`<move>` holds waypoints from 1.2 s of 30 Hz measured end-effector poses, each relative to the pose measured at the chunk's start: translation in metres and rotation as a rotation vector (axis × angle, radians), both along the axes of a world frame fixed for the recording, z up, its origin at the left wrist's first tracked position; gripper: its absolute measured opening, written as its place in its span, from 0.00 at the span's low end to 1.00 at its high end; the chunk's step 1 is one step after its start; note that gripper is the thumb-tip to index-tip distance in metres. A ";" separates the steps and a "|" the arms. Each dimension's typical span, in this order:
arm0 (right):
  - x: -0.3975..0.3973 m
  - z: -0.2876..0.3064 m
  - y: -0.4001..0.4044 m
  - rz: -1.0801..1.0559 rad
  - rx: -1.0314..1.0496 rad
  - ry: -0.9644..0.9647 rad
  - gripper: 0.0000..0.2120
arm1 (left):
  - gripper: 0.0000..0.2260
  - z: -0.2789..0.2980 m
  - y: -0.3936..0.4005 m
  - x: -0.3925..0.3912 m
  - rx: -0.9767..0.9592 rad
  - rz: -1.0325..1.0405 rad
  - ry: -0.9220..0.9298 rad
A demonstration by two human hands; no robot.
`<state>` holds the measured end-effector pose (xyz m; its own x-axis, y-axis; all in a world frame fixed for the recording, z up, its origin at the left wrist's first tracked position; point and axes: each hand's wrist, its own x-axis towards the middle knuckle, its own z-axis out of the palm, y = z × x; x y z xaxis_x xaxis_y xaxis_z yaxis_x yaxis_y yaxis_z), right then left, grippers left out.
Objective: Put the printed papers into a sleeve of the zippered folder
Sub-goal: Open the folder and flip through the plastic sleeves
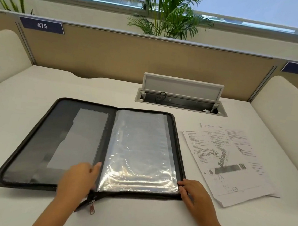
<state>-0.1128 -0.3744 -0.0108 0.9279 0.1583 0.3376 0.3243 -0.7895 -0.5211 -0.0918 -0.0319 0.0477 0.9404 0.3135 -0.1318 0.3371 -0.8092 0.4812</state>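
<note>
1. The zippered folder [54,140] lies open flat on the desk [28,92], spanning both hands.
2. The left hand [78,177] rests on the folder near its spine, fingers relaxed and extended, gripping nothing.
3. The right hand [194,193] touches the folder's near right corner, fingers loosely straight.
4. Clear sleeves [141,148] lie between the hands.
5. The printed papers [227,160] lie fanned on the desk just beyond and right of the right hand.
</note>
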 end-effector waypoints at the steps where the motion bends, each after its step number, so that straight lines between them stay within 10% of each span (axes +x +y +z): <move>1: 0.000 0.000 0.000 0.003 -0.008 -0.004 0.05 | 0.18 0.003 -0.012 0.003 -0.014 -0.057 -0.113; 6: -0.002 0.000 0.001 0.011 -0.052 -0.017 0.06 | 0.21 -0.005 -0.067 0.023 -0.066 -0.311 -0.340; 12: -0.003 -0.001 0.000 0.007 -0.066 -0.041 0.06 | 0.44 -0.044 -0.103 0.048 0.150 -0.508 0.001; 19: -0.001 0.001 0.002 0.004 -0.075 -0.063 0.06 | 0.27 -0.047 -0.109 0.050 0.291 -0.510 0.032; 27: -0.002 0.001 0.002 0.005 -0.078 -0.055 0.07 | 0.11 -0.008 -0.074 0.047 -0.763 -0.130 -0.249; 36: -0.002 0.003 0.002 -0.004 -0.059 -0.050 0.06 | 0.20 0.001 -0.029 0.031 -1.102 -0.269 -0.179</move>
<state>-0.1149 -0.3722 -0.0075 0.9106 0.1760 0.3738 0.3459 -0.8197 -0.4566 -0.0613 -0.0609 0.0485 0.9924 -0.1029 -0.0674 0.0724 0.0461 0.9963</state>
